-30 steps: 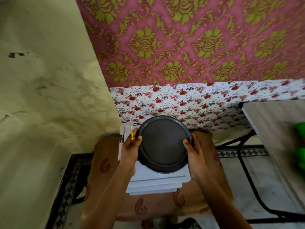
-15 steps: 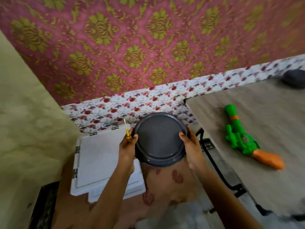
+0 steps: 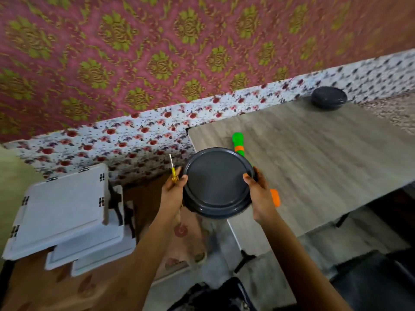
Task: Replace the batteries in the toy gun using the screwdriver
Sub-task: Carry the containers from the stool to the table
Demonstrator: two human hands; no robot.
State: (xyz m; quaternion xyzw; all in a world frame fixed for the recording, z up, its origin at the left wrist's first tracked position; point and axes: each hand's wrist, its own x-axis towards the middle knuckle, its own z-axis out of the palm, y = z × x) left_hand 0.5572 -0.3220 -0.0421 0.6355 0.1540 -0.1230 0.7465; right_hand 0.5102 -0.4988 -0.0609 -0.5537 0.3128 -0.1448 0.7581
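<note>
I hold a round dark grey lidded container (image 3: 216,182) between both hands, above the left edge of the grey wooden table (image 3: 325,158). My left hand (image 3: 174,191) grips its left side and also pinches a small yellow-handled screwdriver (image 3: 173,170), shaft pointing up. My right hand (image 3: 258,194) grips the container's right rim. The green and orange toy gun (image 3: 238,142) lies on the table behind the container, mostly hidden by it; its orange grip (image 3: 275,197) shows beside my right hand.
A second dark grey round container (image 3: 329,98) sits at the table's far edge by the floral wall. Stacked white plastic boxes (image 3: 62,212) rest on a brown patterned surface (image 3: 146,198) to the left. A black bag (image 3: 213,297) lies at the bottom.
I have carried the container and screwdriver rightward, from above the white boxes to the table's left edge. The view turned right, and the container now covers most of the toy gun.
</note>
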